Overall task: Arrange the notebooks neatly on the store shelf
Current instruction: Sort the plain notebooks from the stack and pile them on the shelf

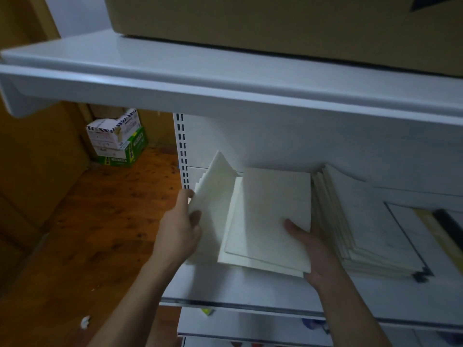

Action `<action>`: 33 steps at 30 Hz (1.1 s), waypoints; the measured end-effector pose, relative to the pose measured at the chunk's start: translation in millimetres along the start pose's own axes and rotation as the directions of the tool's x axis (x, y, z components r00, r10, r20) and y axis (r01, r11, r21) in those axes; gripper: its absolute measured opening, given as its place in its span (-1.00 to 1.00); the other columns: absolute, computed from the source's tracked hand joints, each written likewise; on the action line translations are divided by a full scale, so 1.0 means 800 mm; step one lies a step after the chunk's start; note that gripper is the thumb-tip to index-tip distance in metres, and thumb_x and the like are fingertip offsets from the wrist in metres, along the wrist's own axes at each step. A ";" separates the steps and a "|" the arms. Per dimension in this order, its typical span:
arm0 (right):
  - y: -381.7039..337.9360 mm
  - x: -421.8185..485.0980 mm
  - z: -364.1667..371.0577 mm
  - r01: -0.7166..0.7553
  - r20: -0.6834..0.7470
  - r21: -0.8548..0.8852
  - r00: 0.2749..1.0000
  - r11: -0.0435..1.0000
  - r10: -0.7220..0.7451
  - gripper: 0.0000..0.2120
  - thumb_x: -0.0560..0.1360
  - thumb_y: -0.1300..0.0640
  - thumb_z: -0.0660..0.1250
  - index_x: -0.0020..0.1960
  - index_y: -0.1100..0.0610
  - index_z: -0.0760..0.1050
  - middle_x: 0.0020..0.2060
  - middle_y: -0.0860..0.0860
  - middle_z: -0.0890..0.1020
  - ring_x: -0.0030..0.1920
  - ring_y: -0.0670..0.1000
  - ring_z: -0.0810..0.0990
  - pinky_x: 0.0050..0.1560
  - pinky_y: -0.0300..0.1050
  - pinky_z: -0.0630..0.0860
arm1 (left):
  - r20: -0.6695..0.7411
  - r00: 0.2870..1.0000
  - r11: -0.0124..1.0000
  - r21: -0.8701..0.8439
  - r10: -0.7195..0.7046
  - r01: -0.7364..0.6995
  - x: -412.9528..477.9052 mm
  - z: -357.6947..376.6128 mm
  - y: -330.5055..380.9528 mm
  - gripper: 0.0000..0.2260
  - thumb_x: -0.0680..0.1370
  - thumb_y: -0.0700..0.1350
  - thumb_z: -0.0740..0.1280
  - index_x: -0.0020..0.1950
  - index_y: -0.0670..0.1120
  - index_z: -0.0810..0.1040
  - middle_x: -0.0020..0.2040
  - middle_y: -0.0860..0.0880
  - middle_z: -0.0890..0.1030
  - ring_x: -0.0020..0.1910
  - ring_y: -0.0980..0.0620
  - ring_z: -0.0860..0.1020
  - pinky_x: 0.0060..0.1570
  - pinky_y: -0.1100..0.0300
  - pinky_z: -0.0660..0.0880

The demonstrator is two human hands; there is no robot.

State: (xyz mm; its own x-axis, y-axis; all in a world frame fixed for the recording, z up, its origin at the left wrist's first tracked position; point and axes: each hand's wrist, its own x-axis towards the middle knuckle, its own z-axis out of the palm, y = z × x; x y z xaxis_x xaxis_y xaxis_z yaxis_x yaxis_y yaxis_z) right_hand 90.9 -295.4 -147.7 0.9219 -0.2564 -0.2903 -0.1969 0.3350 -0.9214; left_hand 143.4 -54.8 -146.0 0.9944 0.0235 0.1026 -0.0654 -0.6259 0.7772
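I count three groups of notebooks on the middle shelf (250,286): one leaning bunch (215,196) at its left end, its stepped edges too blurred to number, one flat pair (270,216) at its centre, and one slanted pile (363,221) further right, count unclear. Two hands show, a left hand (180,231) and a right hand (315,249). Above the shelf I see one cardboard box (275,21); left of it, on the floor, two stacked cartons (117,139)

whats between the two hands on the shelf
In the head view, tilted white notebooks held by the left hand and flat cream notebooks gripped by the right hand.
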 end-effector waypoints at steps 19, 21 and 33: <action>0.012 0.010 -0.001 -0.075 -0.062 -0.002 0.995 0.997 0.075 -0.37 0.21 0.07 0.53 0.25 0.20 0.53 0.09 0.15 0.67 0.08 0.19 0.64 0.02 0.05 0.57 | 0.093 0.976 0.968 0.176 -0.197 0.179 0.012 0.011 -0.026 -0.42 0.35 0.18 0.49 0.22 -0.03 0.37 0.16 -0.02 0.49 0.02 -0.02 0.50 -0.01 -0.03 0.58; 0.010 0.009 -0.005 -0.059 -0.050 0.015 0.997 0.998 0.059 -0.35 0.16 0.03 0.57 0.22 0.18 0.55 0.05 0.13 0.69 0.02 0.15 0.66 -0.11 -0.02 0.61 | 0.035 0.987 0.955 0.259 -0.157 0.143 0.016 0.010 -0.025 -0.42 0.35 0.13 0.51 0.24 -0.06 0.37 0.18 -0.02 0.45 0.07 -0.03 0.49 0.04 -0.01 0.57; 0.003 0.004 0.007 -0.135 0.134 0.079 0.983 0.988 0.124 -0.56 0.37 0.15 0.40 0.23 0.22 0.54 0.06 0.14 0.69 -0.02 0.09 0.68 -0.20 -0.10 0.62 | 0.295 0.939 0.724 -0.607 -0.175 0.326 -0.023 0.007 0.029 -0.92 0.62 -0.05 0.22 0.06 -0.02 0.34 -0.15 -0.21 0.55 -0.26 -0.15 0.50 -0.34 0.01 0.44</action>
State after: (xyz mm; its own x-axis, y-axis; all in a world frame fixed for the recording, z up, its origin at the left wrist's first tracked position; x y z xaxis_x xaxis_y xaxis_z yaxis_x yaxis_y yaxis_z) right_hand 95.0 -290.4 -149.6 0.9268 -0.0894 -0.3647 -0.2924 0.4375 -0.8504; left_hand 124.0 -74.2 -132.9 0.9697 -0.0985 -0.2234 0.2271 0.0276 0.9735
